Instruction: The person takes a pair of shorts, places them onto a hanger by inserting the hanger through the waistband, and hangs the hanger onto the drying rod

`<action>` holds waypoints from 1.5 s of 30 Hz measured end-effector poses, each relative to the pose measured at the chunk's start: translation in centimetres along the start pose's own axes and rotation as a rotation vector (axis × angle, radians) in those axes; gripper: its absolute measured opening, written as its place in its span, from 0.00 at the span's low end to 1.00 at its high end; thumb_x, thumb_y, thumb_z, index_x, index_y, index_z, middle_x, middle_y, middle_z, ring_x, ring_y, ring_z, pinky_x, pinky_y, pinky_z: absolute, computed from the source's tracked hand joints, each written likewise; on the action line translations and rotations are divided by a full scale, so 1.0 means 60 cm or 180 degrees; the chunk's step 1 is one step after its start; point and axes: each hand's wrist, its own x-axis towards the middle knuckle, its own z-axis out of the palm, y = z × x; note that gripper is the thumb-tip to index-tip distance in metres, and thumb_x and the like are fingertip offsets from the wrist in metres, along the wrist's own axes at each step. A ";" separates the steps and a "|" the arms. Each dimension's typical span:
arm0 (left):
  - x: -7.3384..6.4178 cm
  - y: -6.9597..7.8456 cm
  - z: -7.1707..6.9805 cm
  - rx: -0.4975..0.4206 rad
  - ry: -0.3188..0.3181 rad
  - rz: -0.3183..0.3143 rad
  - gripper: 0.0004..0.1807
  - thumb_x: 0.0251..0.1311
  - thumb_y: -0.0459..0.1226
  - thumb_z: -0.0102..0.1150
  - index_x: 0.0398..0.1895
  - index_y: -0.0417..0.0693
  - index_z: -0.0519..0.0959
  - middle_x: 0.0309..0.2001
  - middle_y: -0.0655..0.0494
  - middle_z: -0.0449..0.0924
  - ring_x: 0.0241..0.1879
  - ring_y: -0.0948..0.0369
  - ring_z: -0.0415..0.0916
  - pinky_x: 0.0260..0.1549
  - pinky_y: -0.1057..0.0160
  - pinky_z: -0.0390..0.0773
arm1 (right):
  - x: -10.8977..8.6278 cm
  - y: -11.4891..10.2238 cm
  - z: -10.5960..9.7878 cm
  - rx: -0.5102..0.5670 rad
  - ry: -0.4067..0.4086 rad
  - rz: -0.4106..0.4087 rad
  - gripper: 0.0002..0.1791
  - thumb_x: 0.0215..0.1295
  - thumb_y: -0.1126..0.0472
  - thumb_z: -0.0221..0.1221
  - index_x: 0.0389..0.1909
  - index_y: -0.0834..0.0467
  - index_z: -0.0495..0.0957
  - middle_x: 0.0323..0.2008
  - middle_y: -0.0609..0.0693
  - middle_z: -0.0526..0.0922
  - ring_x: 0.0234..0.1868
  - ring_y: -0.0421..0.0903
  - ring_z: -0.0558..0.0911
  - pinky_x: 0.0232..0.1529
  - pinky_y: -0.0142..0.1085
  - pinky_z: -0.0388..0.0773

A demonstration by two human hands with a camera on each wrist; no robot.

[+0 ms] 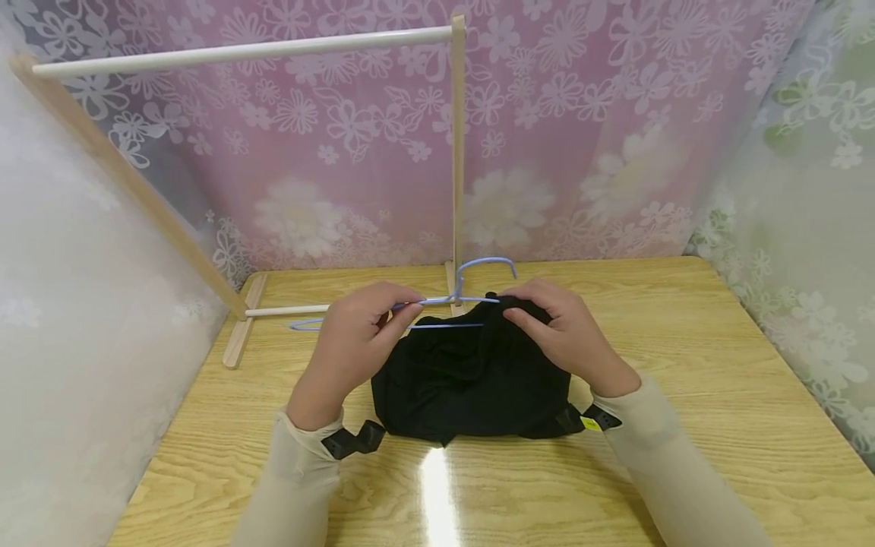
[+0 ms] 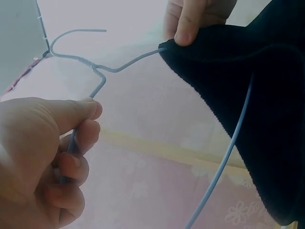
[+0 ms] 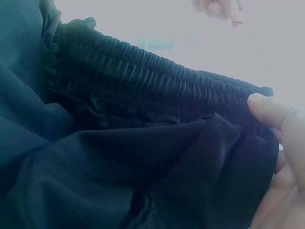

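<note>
A black garment (image 1: 472,380) with a gathered elastic band (image 3: 157,81) lies bunched on the wooden table (image 1: 683,365). A light-blue wire hanger (image 1: 451,304) lies across its far edge, hook (image 1: 487,264) pointing away. My left hand (image 1: 358,334) pinches the hanger's left arm (image 2: 74,140) between thumb and curled fingers. My right hand (image 1: 563,330) grips the garment's band, thumb (image 3: 269,109) on the fabric, and one end of the hanger is inside the cloth (image 2: 228,62).
A wooden drying rack with a white rail (image 1: 239,52), an upright post (image 1: 456,152) and a slanted leg (image 1: 123,178) stands at the table's far side. Flowered curtains (image 1: 615,121) close in the back and both sides.
</note>
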 end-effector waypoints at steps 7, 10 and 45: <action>0.001 0.008 0.007 0.0060 -0.0134 0.0013 0.06 0.70 0.39 0.65 0.45 0.52 0.88 0.36 0.63 0.84 0.25 0.66 0.67 0.25 0.63 0.70 | -0.003 -0.007 0.005 -0.0010 0.0045 0.0183 0.15 0.69 0.66 0.67 0.55 0.55 0.84 0.49 0.46 0.87 0.51 0.43 0.84 0.54 0.29 0.75; 0.001 0.009 0.009 0.0061 -0.0168 0.0014 0.06 0.71 0.39 0.65 0.46 0.52 0.88 0.36 0.63 0.84 0.25 0.66 0.66 0.25 0.63 0.70 | -0.004 -0.008 0.005 -0.0020 0.0030 0.0095 0.15 0.68 0.67 0.67 0.54 0.54 0.85 0.48 0.46 0.87 0.49 0.43 0.84 0.52 0.30 0.76; -0.005 0.024 0.047 -0.0008 -0.0449 -0.0016 0.08 0.74 0.41 0.60 0.49 0.54 0.87 0.32 0.66 0.78 0.24 0.69 0.65 0.24 0.65 0.69 | -0.008 -0.025 0.014 -0.0195 0.0072 -0.0409 0.14 0.64 0.70 0.69 0.47 0.51 0.87 0.40 0.42 0.87 0.41 0.39 0.83 0.43 0.31 0.77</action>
